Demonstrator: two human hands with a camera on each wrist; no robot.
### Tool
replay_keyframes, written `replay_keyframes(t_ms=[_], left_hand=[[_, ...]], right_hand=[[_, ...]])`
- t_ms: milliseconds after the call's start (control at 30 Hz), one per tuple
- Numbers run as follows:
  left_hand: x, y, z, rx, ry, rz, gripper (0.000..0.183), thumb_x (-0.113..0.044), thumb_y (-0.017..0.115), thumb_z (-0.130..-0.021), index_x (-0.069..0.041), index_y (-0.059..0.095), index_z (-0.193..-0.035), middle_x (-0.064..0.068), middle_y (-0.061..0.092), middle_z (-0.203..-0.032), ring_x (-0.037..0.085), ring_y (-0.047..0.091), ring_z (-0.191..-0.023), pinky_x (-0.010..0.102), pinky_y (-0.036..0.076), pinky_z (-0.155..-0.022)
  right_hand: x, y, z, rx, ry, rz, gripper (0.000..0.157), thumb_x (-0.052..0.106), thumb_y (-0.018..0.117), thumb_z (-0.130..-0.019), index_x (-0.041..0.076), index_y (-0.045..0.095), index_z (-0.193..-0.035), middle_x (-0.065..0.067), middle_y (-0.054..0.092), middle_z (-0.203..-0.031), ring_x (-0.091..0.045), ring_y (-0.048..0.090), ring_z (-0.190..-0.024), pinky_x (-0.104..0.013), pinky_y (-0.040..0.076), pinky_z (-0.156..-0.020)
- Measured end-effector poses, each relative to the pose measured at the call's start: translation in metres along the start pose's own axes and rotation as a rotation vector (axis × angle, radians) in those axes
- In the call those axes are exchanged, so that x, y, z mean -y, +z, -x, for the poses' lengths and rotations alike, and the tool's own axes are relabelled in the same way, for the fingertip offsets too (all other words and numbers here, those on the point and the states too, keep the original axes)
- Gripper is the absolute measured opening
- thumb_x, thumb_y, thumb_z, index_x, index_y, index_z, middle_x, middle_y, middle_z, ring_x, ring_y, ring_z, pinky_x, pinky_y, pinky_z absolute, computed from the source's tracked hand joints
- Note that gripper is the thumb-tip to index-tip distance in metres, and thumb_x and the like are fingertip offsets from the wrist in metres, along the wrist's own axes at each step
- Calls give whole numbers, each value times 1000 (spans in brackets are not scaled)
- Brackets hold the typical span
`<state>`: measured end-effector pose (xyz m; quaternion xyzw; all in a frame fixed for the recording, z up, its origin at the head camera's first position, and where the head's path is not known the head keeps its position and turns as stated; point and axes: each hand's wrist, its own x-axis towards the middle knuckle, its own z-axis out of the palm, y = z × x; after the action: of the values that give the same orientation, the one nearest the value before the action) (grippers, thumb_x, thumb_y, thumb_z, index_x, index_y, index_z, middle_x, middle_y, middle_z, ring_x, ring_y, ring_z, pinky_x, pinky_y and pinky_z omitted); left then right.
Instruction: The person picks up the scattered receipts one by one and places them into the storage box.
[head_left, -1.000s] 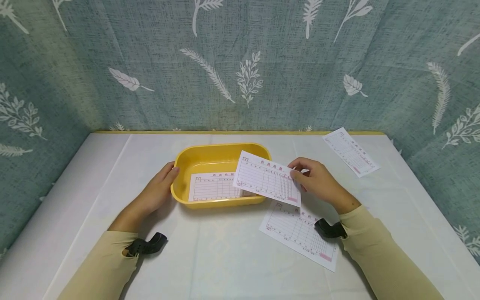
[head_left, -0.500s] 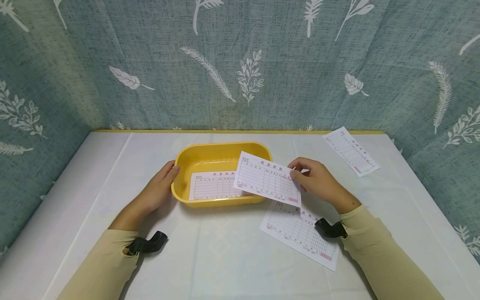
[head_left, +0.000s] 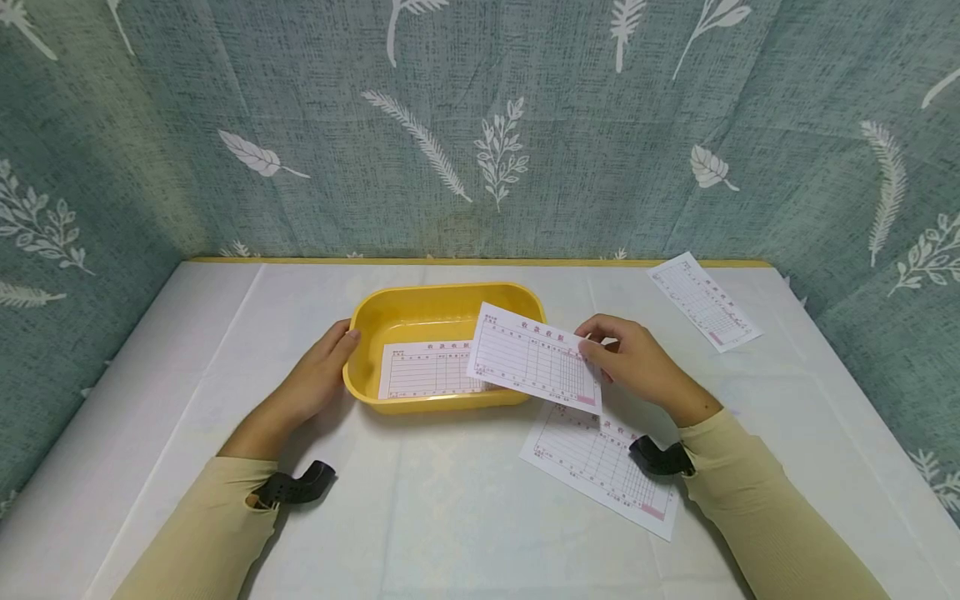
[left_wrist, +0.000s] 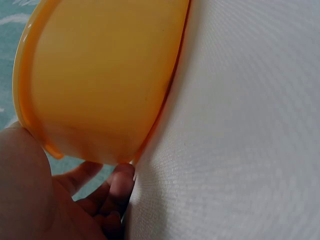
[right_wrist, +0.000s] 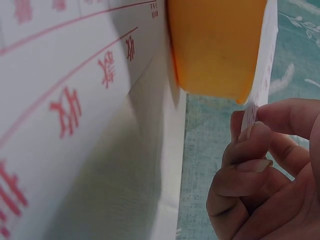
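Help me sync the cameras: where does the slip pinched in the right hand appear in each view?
Head: the held slip is just right of centre, overlapping the yellow tray, pinched by the right hand.
Left wrist: not in it.
Right wrist: the held slip is at upper right, nearly edge-on.
Landmark in all three: the yellow tray.

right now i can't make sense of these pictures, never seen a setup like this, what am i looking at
There's no machine, just a person's two bare hands. The wide picture is taken from the head, looking forward and down; the two close-ups come from the wrists. The left hand holds one end of a yellow bin with at least one printed form inside. The right hand pinches another form, which overlaps the bin in the head view. On the white surface lie a nearer form and a farther form.
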<state>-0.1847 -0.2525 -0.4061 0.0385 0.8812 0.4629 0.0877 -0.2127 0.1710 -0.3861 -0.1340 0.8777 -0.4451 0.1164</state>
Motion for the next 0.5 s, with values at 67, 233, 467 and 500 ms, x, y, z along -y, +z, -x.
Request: replay_keyframes(t_ms=[67, 233, 467, 500], left_hand=[[0, 0, 0, -2, -1, -2, 58, -47, 26, -109, -10, 31, -153, 18, 36, -157, 37, 26, -149, 62, 15, -122], [0, -1, 1, 0, -4, 12, 59, -47, 27, -109, -9, 31, -153, 19, 36, -157, 37, 26, -148, 62, 15, -122], [0, -1, 0, 2, -4, 17, 58, -46, 27, -109, -10, 31, -154, 19, 35, -157, 38, 26, -148, 63, 15, -121], [0, -1, 1, 2, -5, 19, 58, -46, 27, -109, -9, 30, -154, 19, 35, -157, 38, 26, -148, 63, 15, -121]], right_hand=[[1, 0, 0, -2, 7, 2, 16, 13, 58, -100, 7, 64, -114, -15, 62, -105, -21, 54, -64, -24, 46, -55], [1, 1, 0, 2, 18, 2, 17, 14, 58, -99, 8, 64, -114, -14, 61, -104, -20, 53, -63, -24, 46, -55], [1, 1, 1, -1, 1, -19, 17, 12, 58, -100, 7, 63, -115, -15, 61, -103, -18, 52, -60, -25, 45, -54], [2, 1, 1, 0, 2, -21, 17, 13, 58, -100, 7, 63, -115, -15, 61, -103, -18, 52, -60, -25, 45, -53]])
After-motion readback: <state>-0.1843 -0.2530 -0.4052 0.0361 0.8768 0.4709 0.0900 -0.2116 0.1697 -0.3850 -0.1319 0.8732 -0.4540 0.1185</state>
